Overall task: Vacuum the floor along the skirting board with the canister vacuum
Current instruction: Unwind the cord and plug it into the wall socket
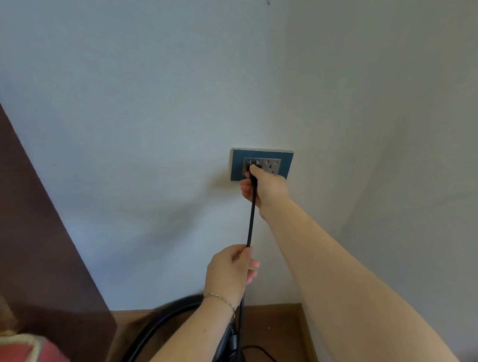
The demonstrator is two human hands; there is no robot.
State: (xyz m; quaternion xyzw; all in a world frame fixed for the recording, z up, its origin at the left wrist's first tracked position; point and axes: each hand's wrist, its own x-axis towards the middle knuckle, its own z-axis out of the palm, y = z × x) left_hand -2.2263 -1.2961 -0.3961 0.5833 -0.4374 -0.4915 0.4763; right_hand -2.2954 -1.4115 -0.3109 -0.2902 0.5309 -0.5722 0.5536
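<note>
A blue wall socket plate (pixel 286 156) with two grey outlets is set in the white wall. My right hand (pixel 265 189) holds the black plug (pixel 253 169) against the left outlet. The black power cord (pixel 251 221) runs straight down from the plug into my left hand (pixel 230 270), which is closed around it. Below my left forearm the cord continues to the dark vacuum body (pixel 229 358), mostly hidden. The ribbed black vacuum hose (pixel 163 322) curves along the floor by the wooden skirting board (pixel 274 306).
A dark brown wooden panel (pixel 25 222) of furniture stands at the left, with a red cushion (pixel 14 349) at its foot. The room corner lies at the right, where a second wall meets the wooden floor (pixel 275 330). A loose loop of cord (pixel 273 358) lies on the floor.
</note>
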